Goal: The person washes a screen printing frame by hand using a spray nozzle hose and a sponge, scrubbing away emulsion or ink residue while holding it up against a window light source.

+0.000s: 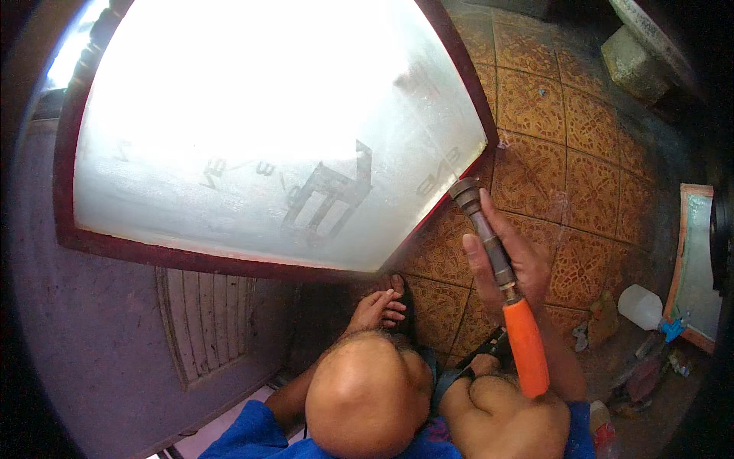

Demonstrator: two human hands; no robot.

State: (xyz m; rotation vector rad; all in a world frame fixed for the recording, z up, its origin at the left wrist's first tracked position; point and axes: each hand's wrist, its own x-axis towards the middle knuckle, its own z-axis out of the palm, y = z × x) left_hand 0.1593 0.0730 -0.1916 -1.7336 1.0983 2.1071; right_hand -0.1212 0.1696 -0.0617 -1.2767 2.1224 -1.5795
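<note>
A large framed sheet, pale and translucent with faded print, stands before me. Its dark red frame forms a corner near my knees. In my right hand is a hammer-like tool with an orange handle and a dark metal shaft. The tool's round, wider head is by the frame's lower right edge; whether they touch is unclear. My left hand hangs just under the bottom corner, beside my toes, fingers loosely apart and nothing visible in them.
Patterned brown tiles cover the floor. To the right are a white plastic bottle with a blue top and a smaller framed panel. A louvred panel is set in the purple surface at left. A concrete block stands far right.
</note>
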